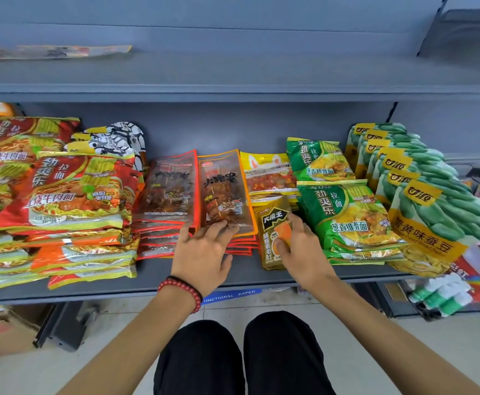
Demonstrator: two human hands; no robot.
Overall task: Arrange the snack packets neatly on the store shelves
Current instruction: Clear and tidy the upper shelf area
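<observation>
your left hand [204, 252], fingers straight, presses the orange-edged skewer packet [227, 192]; pin it | your right hand [301, 246] pinches the gold packet [273, 223]; square it between the skewer packet left of the grip and green noodle packs [347, 220] right of it

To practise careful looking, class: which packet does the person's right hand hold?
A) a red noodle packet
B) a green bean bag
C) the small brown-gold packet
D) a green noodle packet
C: the right hand pinches the small brown-gold packet, thumb on its front, fingers behind it.
</observation>
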